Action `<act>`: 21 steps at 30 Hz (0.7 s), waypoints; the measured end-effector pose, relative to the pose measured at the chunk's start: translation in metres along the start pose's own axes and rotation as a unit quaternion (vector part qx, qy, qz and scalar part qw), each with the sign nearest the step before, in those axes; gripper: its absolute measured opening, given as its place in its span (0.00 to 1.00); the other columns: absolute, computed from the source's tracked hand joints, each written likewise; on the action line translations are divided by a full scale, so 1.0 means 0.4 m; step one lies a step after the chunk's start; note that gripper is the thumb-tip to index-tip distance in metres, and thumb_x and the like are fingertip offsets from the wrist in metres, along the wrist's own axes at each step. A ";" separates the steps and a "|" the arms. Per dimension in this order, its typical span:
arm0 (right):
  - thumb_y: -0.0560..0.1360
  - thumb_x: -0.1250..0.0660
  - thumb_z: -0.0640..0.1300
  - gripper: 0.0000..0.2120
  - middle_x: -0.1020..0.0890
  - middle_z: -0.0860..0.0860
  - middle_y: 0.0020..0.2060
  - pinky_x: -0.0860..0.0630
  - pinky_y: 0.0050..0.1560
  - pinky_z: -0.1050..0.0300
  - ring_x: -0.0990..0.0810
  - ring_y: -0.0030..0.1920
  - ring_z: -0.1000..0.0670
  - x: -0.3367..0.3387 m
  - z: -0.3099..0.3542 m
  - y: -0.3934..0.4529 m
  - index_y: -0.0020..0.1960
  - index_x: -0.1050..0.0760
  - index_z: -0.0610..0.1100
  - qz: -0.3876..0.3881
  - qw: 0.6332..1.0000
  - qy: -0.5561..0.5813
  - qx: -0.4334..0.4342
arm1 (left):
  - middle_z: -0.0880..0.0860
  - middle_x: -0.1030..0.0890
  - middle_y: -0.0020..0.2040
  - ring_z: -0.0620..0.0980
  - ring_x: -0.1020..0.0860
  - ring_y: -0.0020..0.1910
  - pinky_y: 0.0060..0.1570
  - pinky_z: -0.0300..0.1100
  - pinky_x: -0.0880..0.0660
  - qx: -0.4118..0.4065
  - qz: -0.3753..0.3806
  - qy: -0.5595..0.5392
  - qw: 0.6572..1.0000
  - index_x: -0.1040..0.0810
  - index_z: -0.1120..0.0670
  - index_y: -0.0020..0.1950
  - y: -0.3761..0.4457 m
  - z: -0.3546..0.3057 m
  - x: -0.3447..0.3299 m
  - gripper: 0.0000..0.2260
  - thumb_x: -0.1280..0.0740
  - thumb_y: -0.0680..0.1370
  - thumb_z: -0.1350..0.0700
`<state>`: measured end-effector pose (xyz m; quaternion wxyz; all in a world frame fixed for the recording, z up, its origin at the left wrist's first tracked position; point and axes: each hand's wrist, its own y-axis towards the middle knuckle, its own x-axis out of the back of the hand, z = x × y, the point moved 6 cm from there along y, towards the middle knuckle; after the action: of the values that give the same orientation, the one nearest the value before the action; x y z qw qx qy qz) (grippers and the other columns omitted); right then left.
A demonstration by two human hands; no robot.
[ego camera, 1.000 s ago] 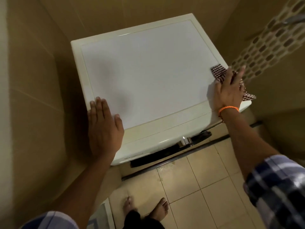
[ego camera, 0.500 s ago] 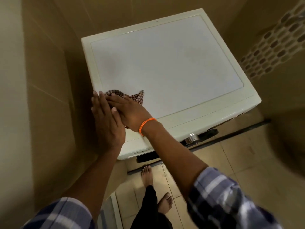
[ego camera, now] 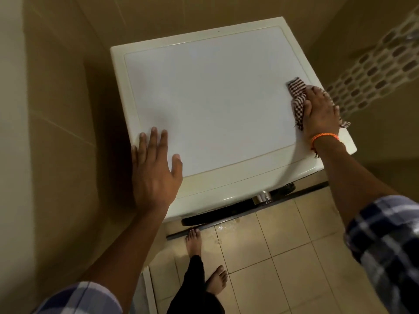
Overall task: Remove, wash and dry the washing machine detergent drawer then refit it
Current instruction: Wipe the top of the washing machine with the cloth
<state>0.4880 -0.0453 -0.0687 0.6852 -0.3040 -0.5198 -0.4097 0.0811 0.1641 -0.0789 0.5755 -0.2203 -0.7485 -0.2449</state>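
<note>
Right grip: my right hand (ego camera: 320,112) lies palm-down on the checked cloth (ego camera: 297,98), fingers fairly straight, pressing it flat rather than clenching it.
Left grip: my left hand (ego camera: 154,168) holds nothing; fingers are spread and flat on the washing machine top (ego camera: 210,98).
Cloth position: under and ahead of the right grip, at the right edge of the machine top; a corner trails past that edge.
Left grip position: at the near left corner of the top, well apart from the right grip.
Detergent drawer: cannot tell its place; the machine front is mostly hidden below the top's near edge.
Wrist: an orange band (ego camera: 324,137) sits just behind the right grip.
Door handle: a chrome knob (ego camera: 261,197) shows below the near edge, between both grips.
Floor: tiled floor (ego camera: 283,243) with my bare feet below the left grip.
</note>
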 end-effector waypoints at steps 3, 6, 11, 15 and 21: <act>0.85 0.54 0.56 0.29 0.36 0.46 0.82 0.45 0.82 0.39 0.39 0.82 0.41 -0.026 0.103 -0.040 0.83 0.38 0.48 -0.034 0.999 0.002 -0.012 | 0.53 0.46 0.86 0.56 0.51 0.86 0.83 0.59 0.48 -0.004 0.011 0.013 1.000 0.46 0.50 0.87 -0.003 -0.001 -0.001 0.30 0.51 0.86 0.40; 0.85 0.52 0.54 0.29 0.26 0.42 0.75 0.40 0.80 0.41 0.30 0.76 0.39 -0.078 0.372 -0.135 0.79 0.31 0.42 -0.037 0.981 0.002 0.191 | 0.53 0.49 0.87 0.55 0.51 0.86 0.83 0.58 0.48 0.000 0.001 0.005 1.000 0.50 0.51 0.87 0.001 -0.008 0.009 0.30 0.50 0.87 0.41; 0.84 0.48 0.54 0.27 0.30 0.47 0.79 0.42 0.81 0.43 0.35 0.80 0.43 -0.215 0.821 -0.399 0.80 0.32 0.48 0.083 0.882 0.037 0.463 | 0.56 0.51 0.87 0.55 0.51 0.86 0.84 0.55 0.47 0.049 -0.062 -0.075 0.994 0.55 0.58 0.86 0.002 0.010 0.034 0.29 0.50 0.87 0.53; 0.87 0.46 0.53 0.25 0.36 0.49 0.83 0.47 0.83 0.48 0.41 0.83 0.45 -0.226 0.827 -0.384 0.82 0.36 0.50 0.124 0.849 0.031 0.513 | 0.56 0.50 0.87 0.54 0.51 0.86 0.84 0.54 0.47 0.051 -0.061 -0.074 0.994 0.53 0.58 0.86 0.005 0.007 0.038 0.29 0.49 0.86 0.53; 0.87 0.42 0.53 0.21 0.26 0.47 0.76 0.44 0.82 0.52 0.31 0.78 0.45 -0.097 0.439 -0.168 0.77 0.27 0.48 0.046 0.930 0.126 0.343 | 0.54 0.48 0.87 0.54 0.52 0.86 0.84 0.56 0.47 0.010 0.004 -0.007 1.000 0.48 0.55 0.87 -0.005 0.001 0.004 0.31 0.49 0.86 0.42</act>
<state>0.3429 0.0800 -0.0583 0.8256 -0.0202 -0.5235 -0.2096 0.0792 0.1629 -0.0777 0.5736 -0.2194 -0.7538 -0.2337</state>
